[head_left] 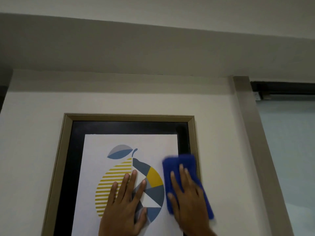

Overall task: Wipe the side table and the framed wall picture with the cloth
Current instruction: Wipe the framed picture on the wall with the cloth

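Wiping the picture [129, 145] on the wall: right hand [189, 198] presses the blue cloth [180, 161] flat with spread fingers at the picture's right edge. Left hand [124, 205] lies open, bracing the picture's middle. Risks, judged: hard sideways strokes could tilt or unhook the picture; the bracing palm may smudge it. Side table not in view.

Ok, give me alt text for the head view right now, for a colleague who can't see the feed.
A person's right hand presses a blue cloth flat against the right edge of a framed wall picture, while the left hand lies flat, fingers spread, on its lemon print. Pale wall surrounds the beige frame; a door frame stands to the right.
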